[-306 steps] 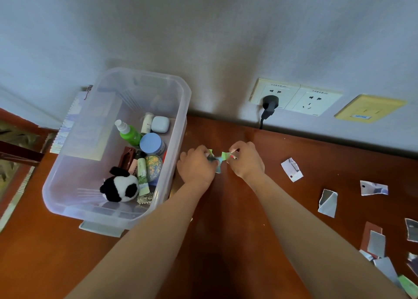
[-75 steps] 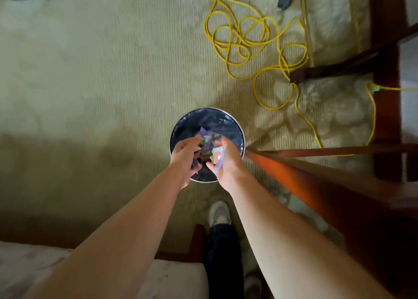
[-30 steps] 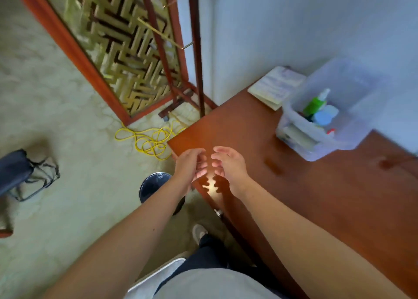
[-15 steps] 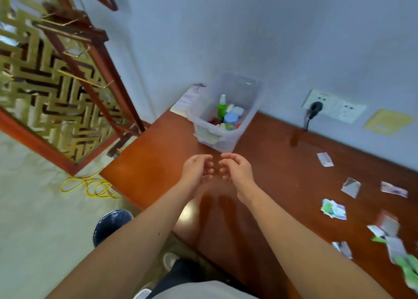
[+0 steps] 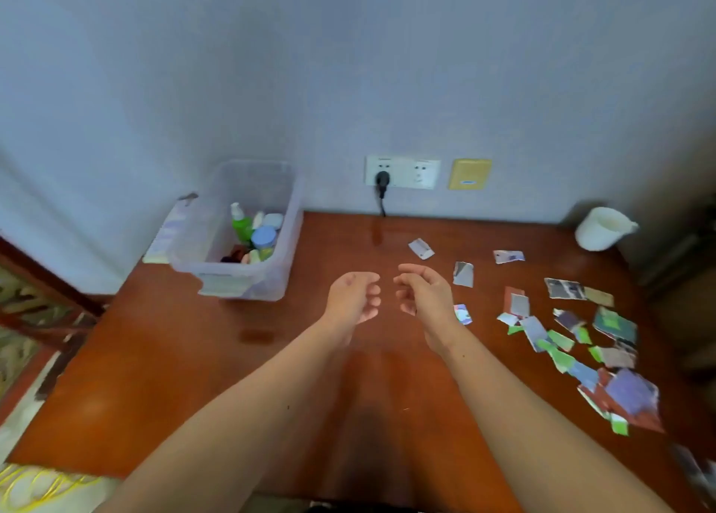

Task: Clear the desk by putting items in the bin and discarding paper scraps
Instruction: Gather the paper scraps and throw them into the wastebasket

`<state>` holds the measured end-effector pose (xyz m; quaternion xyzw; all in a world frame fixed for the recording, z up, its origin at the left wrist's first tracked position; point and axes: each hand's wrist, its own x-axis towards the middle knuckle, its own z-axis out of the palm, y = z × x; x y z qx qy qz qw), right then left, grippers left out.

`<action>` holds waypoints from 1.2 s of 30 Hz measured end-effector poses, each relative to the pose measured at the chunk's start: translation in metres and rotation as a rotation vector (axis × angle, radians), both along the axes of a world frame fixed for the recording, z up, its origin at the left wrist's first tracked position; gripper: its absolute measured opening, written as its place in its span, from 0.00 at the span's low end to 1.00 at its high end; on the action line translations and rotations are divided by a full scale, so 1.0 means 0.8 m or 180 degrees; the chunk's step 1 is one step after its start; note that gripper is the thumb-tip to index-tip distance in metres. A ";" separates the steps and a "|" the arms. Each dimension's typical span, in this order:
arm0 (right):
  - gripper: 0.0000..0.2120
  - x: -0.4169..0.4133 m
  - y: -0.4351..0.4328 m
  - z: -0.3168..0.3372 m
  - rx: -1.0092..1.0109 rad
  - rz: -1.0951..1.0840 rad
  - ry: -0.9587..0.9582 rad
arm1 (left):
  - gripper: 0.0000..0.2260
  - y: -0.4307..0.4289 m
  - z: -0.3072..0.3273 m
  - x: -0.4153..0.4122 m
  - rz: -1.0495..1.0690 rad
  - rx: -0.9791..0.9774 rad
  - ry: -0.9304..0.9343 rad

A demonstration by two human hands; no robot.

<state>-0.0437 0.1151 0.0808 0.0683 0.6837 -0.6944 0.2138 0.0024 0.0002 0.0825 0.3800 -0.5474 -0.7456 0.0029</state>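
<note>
Head view: left hand (image 5: 354, 299) and right hand (image 5: 424, 295) above the desk (image 5: 186, 365), fingers loosely curled, palms facing, holding nothing. Behind-left, clear plastic bin (image 5: 295, 218) with green spray bottle (image 5: 241, 223), blue-lidded jar (image 5: 264, 237) and other small items. Torn paper scraps (image 5: 534, 330) scattered right of the right hand, nearest just beside it.

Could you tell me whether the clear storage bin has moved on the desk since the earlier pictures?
No. The clear storage bin still sits just left of the wall socket, at the back edge of the desk.
</note>
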 end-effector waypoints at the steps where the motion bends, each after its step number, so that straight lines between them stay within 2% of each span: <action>1: 0.09 -0.002 0.011 0.001 0.0037 -0.0105 0.0012 | 0.07 0.008 0.000 -0.007 -0.0121 0.0019 -0.0027; 9: 0.08 -0.001 0.089 -0.015 0.0460 -0.0821 -0.0038 | 0.07 0.068 -0.023 -0.036 -0.1045 -0.0158 -0.0089; 15: 0.08 -0.003 0.141 -0.049 0.0714 -0.0972 -0.0167 | 0.06 0.109 -0.064 -0.046 -0.1529 -0.0399 -0.0172; 20: 0.09 -0.018 0.184 -0.096 0.1569 -0.0421 -0.0023 | 0.07 0.146 -0.107 -0.057 -0.1808 -0.0706 -0.0300; 26: 0.14 -0.040 0.226 -0.141 0.2230 0.0637 -0.0155 | 0.11 0.189 -0.163 -0.059 -0.2402 -0.1781 -0.0521; 32: 0.16 -0.062 0.245 -0.171 0.2456 0.1303 -0.0077 | 0.24 0.216 -0.183 -0.062 -0.2640 -0.2676 -0.0707; 36: 0.17 -0.070 0.255 -0.181 0.2369 0.1462 -0.0042 | 0.20 0.222 -0.187 -0.066 -0.2857 -0.3234 -0.0737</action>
